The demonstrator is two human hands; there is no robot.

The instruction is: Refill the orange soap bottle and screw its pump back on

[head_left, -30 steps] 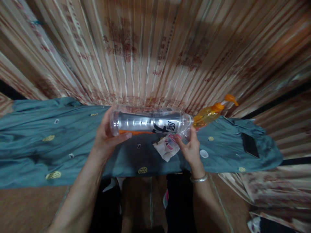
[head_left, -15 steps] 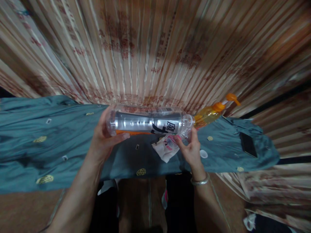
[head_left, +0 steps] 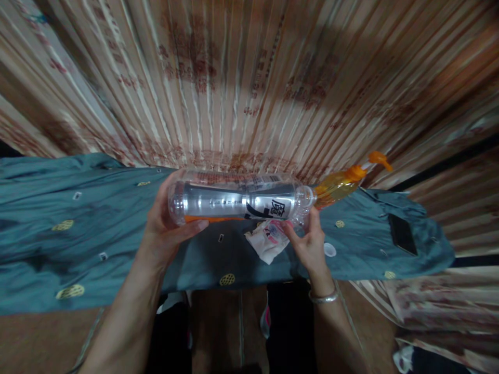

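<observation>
A large clear plastic bottle with a silver and black label lies sideways between my hands, its open neck to the right. My left hand is wrapped round its base end. My right hand grips it near the neck, thumb below and fingers partly hidden. Beneath the neck, a crumpled white and pink packet is beside my right thumb. Just past the bottle's mouth stands a pump bottle of yellow liquid with an orange pump top. Orange colour shows along the lower side of the large bottle.
A teal patterned cloth covers the long table. Right of my right hand lies a small white cap, and farther right a dark phone. A pleated patterned curtain hangs behind the table.
The view has shifted slightly, so the table items sit a little farther right. The large bottle remains in both hands, nearly level, and looks slightly closer.
</observation>
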